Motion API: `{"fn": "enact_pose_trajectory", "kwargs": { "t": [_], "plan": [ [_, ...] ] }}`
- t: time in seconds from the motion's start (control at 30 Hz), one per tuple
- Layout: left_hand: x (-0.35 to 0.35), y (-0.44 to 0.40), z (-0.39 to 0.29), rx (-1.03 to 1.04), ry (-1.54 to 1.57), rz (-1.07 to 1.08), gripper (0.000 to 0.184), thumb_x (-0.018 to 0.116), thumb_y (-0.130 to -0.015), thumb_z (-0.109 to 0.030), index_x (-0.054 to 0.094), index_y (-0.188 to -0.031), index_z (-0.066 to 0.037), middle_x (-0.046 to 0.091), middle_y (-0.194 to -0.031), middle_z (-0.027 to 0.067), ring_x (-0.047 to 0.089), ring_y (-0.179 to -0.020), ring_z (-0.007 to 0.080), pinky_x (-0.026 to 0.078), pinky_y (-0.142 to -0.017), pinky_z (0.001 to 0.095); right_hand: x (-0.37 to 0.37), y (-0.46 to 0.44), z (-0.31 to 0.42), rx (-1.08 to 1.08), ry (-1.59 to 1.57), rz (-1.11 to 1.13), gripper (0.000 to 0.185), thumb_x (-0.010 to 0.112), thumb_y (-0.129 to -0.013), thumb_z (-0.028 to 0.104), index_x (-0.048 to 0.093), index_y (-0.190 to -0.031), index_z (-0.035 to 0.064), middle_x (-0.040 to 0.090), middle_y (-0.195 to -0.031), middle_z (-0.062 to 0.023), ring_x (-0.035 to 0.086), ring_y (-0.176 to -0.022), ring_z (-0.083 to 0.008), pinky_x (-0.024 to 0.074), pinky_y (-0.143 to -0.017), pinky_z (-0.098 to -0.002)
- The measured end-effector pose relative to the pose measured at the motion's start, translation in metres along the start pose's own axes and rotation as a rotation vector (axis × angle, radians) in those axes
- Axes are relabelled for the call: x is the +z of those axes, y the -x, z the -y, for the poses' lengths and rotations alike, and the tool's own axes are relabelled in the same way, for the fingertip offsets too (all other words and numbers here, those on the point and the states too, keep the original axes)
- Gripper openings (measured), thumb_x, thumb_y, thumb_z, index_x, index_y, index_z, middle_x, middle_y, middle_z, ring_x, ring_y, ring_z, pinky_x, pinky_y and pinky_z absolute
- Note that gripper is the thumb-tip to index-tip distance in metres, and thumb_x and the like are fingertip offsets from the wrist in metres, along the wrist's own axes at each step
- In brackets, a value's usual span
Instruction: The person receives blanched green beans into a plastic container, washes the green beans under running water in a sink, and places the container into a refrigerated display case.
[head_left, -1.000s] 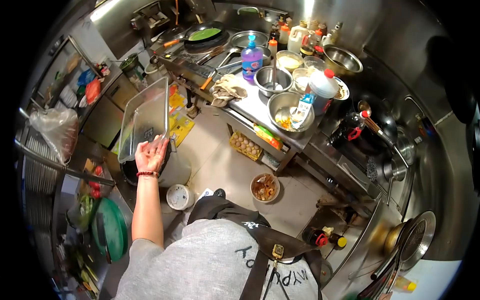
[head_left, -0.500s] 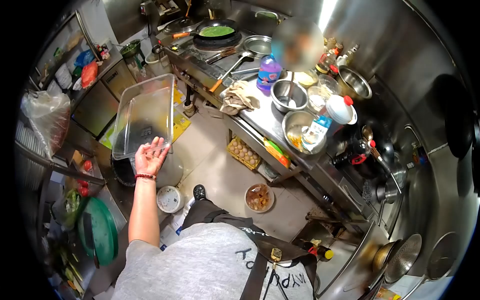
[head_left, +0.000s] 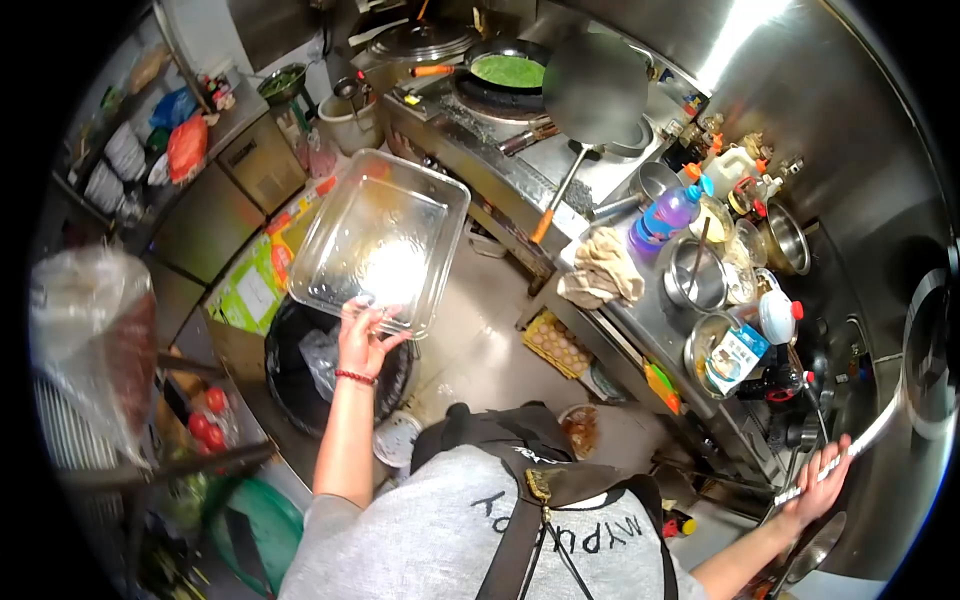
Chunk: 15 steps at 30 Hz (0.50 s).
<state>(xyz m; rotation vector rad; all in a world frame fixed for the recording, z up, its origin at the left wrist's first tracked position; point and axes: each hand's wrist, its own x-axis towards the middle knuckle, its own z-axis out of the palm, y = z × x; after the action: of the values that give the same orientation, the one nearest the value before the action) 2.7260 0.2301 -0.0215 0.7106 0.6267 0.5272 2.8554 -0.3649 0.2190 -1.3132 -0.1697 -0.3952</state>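
Observation:
My left hand [head_left: 364,345] grips the near edge of a clear plastic container [head_left: 335,225], thumb and fingers closed on its rim. The container is tilted in the air, with light glaring off its bottom. Under it stands a black-lined bin [head_left: 300,385] with a crumpled plastic bag inside. Off to the right, my right hand [head_left: 822,482] is wrapped round the metal handle of a long-handled strainer [head_left: 880,424]. Its round head is at the right edge of view, partly blurred.
Along the counter stand steel bowls [head_left: 693,272], a purple bottle [head_left: 665,218] and a cloth [head_left: 603,270]. A pan with green food [head_left: 508,70] sits on the stove. An egg tray [head_left: 557,346] and a white bucket [head_left: 398,440] are low down near my legs.
The view has turned left. My left hand has raised and tilted the container, uncovering more of the bin. My right hand has come into view, holding the strainer handle.

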Motion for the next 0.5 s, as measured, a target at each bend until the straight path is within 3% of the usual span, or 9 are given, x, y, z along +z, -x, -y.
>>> {"fn": "enact_pose_trajectory", "kwargs": {
  "t": [0.07, 0.2, 0.27, 0.37, 0.5],
  "plan": [
    [-0.002, -0.023, -0.013, -0.057, 0.039, 0.01, 0.023, 0.05, -0.088, -0.013, 0.043, -0.109, -0.018, 0.056, -0.113, 0.0129, 0.056, -0.104, 0.0304, 0.053, -0.067, 0.0514, 0.084, -0.017, -0.024, 0.039, 0.009, -0.035, 0.037, 0.031, -0.098, 0.015, 0.033, -0.13, -0.0026, 0.042, -0.082, -0.0024, 0.032, -0.044, 0.0001, 0.0272, -0.031, -0.0127],
    [0.002, -0.058, -0.031, -0.057, 0.114, -0.009, 0.028, 0.051, -0.083, -0.006, 0.044, -0.109, -0.016, 0.055, -0.114, 0.0159, 0.054, -0.108, 0.0323, 0.054, -0.066, 0.05, 0.219, -0.061, -0.112, 0.134, 0.054, 0.153, 0.036, 0.036, -0.097, 0.016, 0.035, -0.131, 0.0035, 0.043, -0.078, -0.0009, 0.033, -0.041, -0.0021, 0.0254, -0.029, -0.015],
    [-0.004, -0.072, -0.043, -0.032, 0.118, -0.011, 0.033, 0.05, -0.083, -0.005, 0.043, -0.114, -0.015, 0.053, -0.119, 0.018, 0.051, -0.112, 0.0344, 0.052, -0.07, 0.0538, 0.289, -0.084, -0.164, 0.261, -0.035, 0.226, 0.031, 0.038, -0.097, 0.017, 0.04, -0.125, 0.0055, 0.044, -0.074, -0.0004, 0.035, -0.041, -0.0032, 0.0244, -0.029, -0.016],
    [-0.014, -0.091, -0.071, 0.008, 0.124, -0.026, 0.038, 0.049, -0.083, -0.006, 0.041, -0.119, -0.014, 0.046, -0.126, 0.0203, 0.044, -0.118, 0.0358, 0.047, -0.079, 0.0609, 0.39, -0.139, -0.247, 0.42, 0.006, 0.34, 0.018, 0.047, -0.095, 0.023, 0.047, -0.103, 0.007, 0.046, -0.072, -0.0001, 0.035, -0.04, -0.0033, 0.0248, -0.031, -0.0175],
    [-0.031, -0.122, -0.099, 0.128, -0.01, -0.166, 0.037, 0.05, -0.084, -0.013, 0.041, -0.12, -0.016, 0.043, -0.129, 0.0204, 0.042, -0.121, 0.0356, 0.047, -0.079, 0.0603, 0.517, -0.222, -0.364, 0.468, 0.155, 0.482, 0.018, 0.048, -0.093, 0.025, 0.05, -0.101, 0.0093, 0.042, -0.064, 0.0013, 0.04, -0.039, -0.0062, 0.0311, -0.032, -0.0199]
  ]
}}
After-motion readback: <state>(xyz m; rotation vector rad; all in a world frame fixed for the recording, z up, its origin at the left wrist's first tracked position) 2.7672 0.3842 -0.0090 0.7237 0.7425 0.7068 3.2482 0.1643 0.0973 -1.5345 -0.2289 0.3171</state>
